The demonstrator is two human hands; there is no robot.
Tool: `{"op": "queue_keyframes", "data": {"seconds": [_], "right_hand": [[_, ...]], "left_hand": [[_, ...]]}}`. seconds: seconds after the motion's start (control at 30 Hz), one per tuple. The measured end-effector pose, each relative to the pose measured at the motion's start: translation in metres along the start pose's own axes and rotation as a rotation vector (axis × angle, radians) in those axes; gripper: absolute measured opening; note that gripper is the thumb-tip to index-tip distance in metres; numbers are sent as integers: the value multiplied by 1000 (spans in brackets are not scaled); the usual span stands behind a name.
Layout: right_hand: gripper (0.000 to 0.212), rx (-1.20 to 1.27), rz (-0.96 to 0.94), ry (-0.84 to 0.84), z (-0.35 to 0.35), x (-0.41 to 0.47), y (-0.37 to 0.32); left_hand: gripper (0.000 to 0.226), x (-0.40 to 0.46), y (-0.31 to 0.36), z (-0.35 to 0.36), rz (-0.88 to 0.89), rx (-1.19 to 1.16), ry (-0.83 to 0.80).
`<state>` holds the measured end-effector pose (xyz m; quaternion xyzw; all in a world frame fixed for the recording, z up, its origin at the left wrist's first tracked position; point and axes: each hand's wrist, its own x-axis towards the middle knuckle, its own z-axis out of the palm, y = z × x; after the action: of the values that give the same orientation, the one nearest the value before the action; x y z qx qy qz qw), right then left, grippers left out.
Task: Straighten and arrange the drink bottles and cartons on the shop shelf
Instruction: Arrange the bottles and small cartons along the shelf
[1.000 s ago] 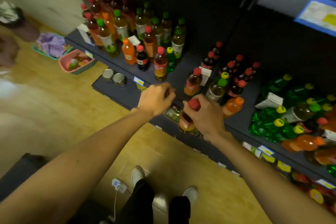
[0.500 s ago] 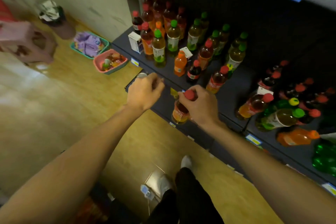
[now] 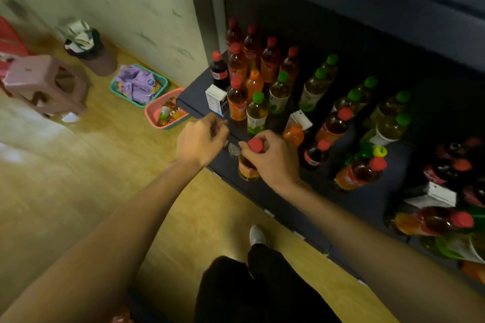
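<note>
Head view: red-capped bottle held at the shelf's front edge

Head view is centred on a red-capped bottle [image 3: 249,162], which is gripped at its neck and shoulder by the right hand [image 3: 275,160], fingers [image 3: 265,136] clamped just beneath the cap. The bottle is held upright at the front lip of the dark shelf [image 3: 194,98], short of the standing rows. The left hand [image 3: 200,140] is curled loosely beside it; whether anything is pinched inside cannot be told. Filled with amber drink, the bottle is judged fairly heavy, its plastic wall stiff yet slightly yielding and smooth. A hold at the ridged neck is judged secure; the labelled body is better supported for sliding. A white carton [image 3: 216,99] is seen standing at the shelf's corner.
</note>
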<state>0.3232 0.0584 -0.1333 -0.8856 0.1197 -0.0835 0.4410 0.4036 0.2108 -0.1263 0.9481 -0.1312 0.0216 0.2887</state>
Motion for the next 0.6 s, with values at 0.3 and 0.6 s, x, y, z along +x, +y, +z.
{"op": "queue_keyframes", "data": {"seconds": [0.3,0.6], "right_hand": [[26,-18,104,64,68,81,-49],[25,-93,196,260,168,150,-106]], "left_hand": [[21,94,-70,-17,88,-22,-64],[23,184,-165,-63,205,-16,-222]]}}
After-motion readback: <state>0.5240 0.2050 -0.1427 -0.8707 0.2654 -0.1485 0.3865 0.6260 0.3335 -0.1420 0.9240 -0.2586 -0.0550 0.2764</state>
